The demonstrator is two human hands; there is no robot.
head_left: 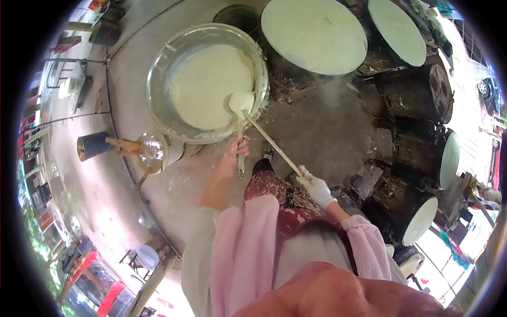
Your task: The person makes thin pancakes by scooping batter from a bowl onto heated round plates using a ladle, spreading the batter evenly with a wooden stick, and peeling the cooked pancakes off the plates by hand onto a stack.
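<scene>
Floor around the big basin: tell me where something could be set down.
Bare floor lies left of the basin, toward the can; another patch lies between the long stick and the dark drums. Crowded: among the drums, and at the basin's near side, by the left hand.

The basin [159,87] is glossy metal, the ladle handle [272,143] matt wood.

Grey conc. flr [129,79]; bright daylight

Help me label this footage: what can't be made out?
Head view:
Floor of the basin: hidden by pale liquid.
Upper end of the pole: covered by the right grip.
Top of the metal handle: covered by the left grip.
Largest pale disc: cut by the top edge.
</scene>
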